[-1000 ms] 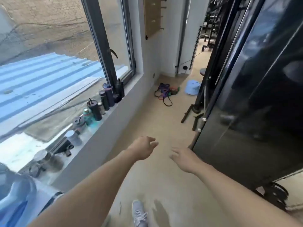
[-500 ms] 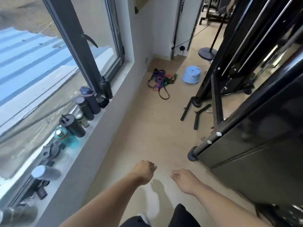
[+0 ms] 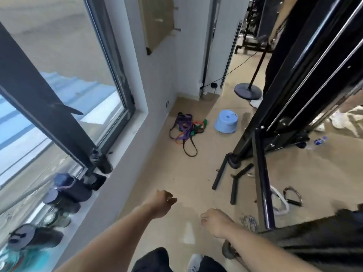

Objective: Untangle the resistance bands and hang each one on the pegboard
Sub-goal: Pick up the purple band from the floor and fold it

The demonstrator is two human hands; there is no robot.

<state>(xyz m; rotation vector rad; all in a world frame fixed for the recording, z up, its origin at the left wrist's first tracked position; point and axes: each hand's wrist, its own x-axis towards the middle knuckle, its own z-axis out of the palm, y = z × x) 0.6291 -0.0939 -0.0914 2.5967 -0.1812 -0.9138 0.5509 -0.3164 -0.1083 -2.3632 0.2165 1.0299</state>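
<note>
A tangled heap of resistance bands (image 3: pixel 185 128), purple, orange, green and black, lies on the beige floor near the far wall corner. Above it on the wall hangs a wooden pegboard (image 3: pixel 157 22) with pegs sticking out. My left hand (image 3: pixel 162 203) and my right hand (image 3: pixel 215 222) are stretched out low in front of me, well short of the bands. Both hold nothing, and their fingers are loosely curled.
A window sill (image 3: pixel 82 211) on the left carries several bottles (image 3: pixel 64 191). A black cable machine frame (image 3: pixel 261 173) stands on the right, with bars (image 3: pixel 220 173) and handles (image 3: pixel 292 195) on the floor. A blue stool (image 3: pixel 225 121) sits beside the bands.
I have walked forward along the passage: the bands and stool appear closer and larger, and the pegboard has come into view above. Both hands stay empty in front of me.
</note>
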